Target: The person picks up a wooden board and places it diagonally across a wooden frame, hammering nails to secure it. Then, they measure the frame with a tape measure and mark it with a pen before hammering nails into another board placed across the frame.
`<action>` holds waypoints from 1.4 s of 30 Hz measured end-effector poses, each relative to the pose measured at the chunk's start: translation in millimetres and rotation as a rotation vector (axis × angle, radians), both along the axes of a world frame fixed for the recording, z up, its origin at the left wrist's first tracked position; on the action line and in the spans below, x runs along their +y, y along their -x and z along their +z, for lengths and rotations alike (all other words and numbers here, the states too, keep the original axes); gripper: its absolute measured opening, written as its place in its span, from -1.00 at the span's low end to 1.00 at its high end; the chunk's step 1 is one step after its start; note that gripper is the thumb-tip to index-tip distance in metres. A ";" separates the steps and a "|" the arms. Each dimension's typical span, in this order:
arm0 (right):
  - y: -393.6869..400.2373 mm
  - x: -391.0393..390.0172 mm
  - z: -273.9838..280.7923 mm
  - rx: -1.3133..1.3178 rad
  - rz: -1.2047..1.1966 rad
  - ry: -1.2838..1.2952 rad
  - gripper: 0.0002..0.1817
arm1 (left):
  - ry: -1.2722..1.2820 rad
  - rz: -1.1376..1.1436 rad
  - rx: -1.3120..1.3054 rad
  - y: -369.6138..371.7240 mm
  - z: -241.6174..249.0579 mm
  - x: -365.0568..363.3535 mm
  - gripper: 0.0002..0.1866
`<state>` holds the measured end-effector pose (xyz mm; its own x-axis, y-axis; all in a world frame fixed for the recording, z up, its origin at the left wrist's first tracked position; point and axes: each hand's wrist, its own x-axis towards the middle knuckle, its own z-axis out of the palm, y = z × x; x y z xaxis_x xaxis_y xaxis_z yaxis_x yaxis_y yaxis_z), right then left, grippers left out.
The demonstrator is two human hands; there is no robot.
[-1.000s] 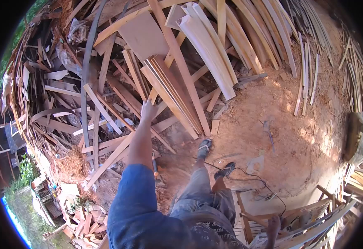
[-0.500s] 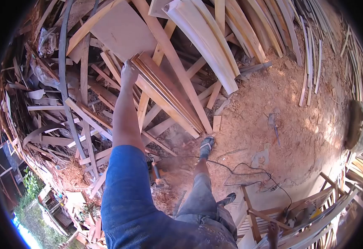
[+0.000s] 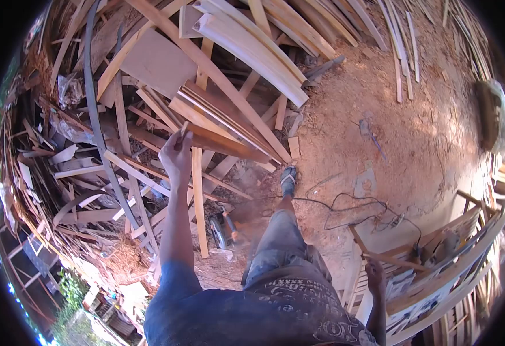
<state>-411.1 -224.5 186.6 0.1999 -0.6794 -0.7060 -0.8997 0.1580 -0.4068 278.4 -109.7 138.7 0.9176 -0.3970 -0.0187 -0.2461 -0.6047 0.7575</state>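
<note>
My left hand is closed around the near end of a wooden board, which slants down to the right over the wood pile. Just beyond it, a stack of narrow boards leans on the pile, with a long plank running past. Low at my right side hangs my right hand, overlapping the end of a wooden strip in this view; its fingers are too small to make out.
A power tool with an orange part lies on the ground by my leg. A black cable snakes across the sawdust-covered floor. Wooden framework stands at my right. Pale curved mouldings lie ahead, and scrap wood fills the left.
My left hand has drawn back toward me, bringing one board away from the stack. My right hand has come farther into view, and the whole view has shifted.
</note>
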 end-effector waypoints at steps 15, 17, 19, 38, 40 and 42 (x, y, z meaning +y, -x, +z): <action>29.7 193.5 20.2 -0.541 -0.357 0.275 -0.67 | 1.273 -0.993 0.513 200.2 285.5 -46.5 -0.57; 65.8 238.9 5.8 -0.550 -0.414 0.229 -0.55 | 1.288 -1.091 0.665 233.2 315.7 -40.6 -0.56; 99.8 290.9 -34.2 -0.842 -1.054 0.014 -0.37 | 1.309 -1.137 1.028 263.8 343.8 -37.5 -0.67; 433.8 592.4 -1.0 -1.111 -2.255 0.938 -0.76 | 0.489 -1.467 1.168 697.8 192.9 -167.0 -0.69; 459.4 584.2 32.1 -1.011 -2.115 1.082 -0.74 | 0.354 -1.421 1.216 752.0 159.0 -202.2 -0.75; 475.7 551.4 76.1 -0.806 -2.163 1.106 -0.71 | 0.332 -1.381 1.120 813.7 128.4 -238.6 -0.75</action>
